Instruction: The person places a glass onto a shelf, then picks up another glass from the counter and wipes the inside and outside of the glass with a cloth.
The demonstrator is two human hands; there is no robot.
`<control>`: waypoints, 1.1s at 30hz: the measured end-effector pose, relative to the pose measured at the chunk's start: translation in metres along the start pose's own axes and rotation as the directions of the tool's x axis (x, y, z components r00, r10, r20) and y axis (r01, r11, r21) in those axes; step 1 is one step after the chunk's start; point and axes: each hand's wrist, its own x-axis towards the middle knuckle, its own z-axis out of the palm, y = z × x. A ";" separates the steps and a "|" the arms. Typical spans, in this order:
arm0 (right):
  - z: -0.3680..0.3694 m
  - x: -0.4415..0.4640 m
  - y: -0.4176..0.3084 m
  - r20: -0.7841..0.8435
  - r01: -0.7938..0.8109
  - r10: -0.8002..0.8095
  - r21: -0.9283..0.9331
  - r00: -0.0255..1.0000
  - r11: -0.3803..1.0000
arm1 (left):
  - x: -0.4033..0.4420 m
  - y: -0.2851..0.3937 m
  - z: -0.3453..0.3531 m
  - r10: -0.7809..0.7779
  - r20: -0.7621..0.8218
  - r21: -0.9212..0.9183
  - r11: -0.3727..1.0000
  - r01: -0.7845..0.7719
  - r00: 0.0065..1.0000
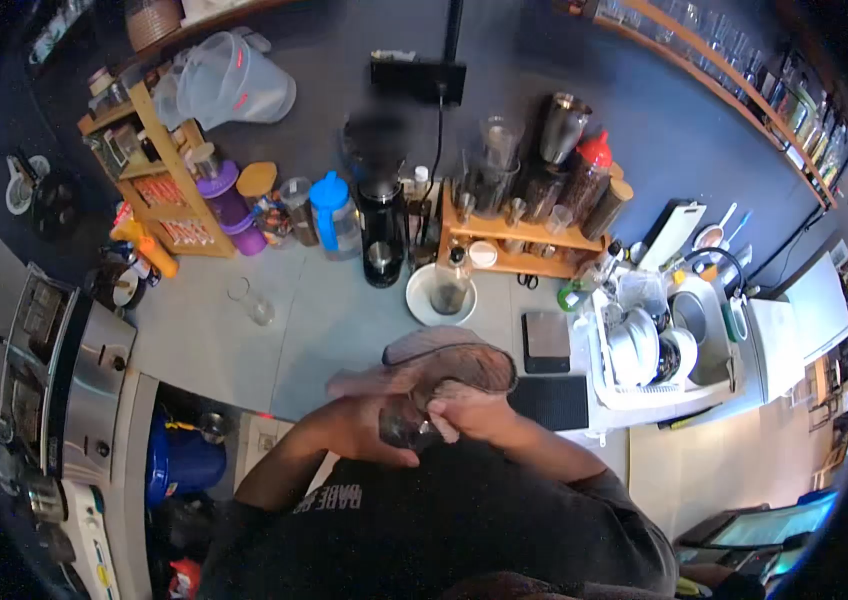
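Head cam: left hand (356, 428) is curled round a glass (402, 426), right hand (471, 410) pinches a cloth (456, 362) just right of it; glass's long axis? Too blurry to tell.

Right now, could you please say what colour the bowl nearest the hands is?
The bowl is white; head view.

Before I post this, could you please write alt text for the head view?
A person's left hand holds a glass and the right hand grips a brownish cloth at a counter. Also visible are a bottle in a white bowl, a blue-lidded pitcher and, at right, a dish rack.
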 end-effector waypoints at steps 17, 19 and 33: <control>-0.074 -0.025 -0.007 -0.096 -0.107 0.087 -0.229 0.992 0.967 | 0.034 0.023 0.039 0.087 -0.691 0.106 0.994 -0.018 0.718; -0.095 -0.020 -0.035 0.126 -0.132 0.182 -0.332 0.975 0.934 | 0.035 0.029 0.043 0.253 -0.630 0.380 0.925 0.007 0.735; -0.118 -0.003 0.006 0.340 0.266 0.107 -0.866 0.934 0.424 | 0.083 0.024 0.074 -0.345 -0.706 -0.359 0.927 0.107 0.619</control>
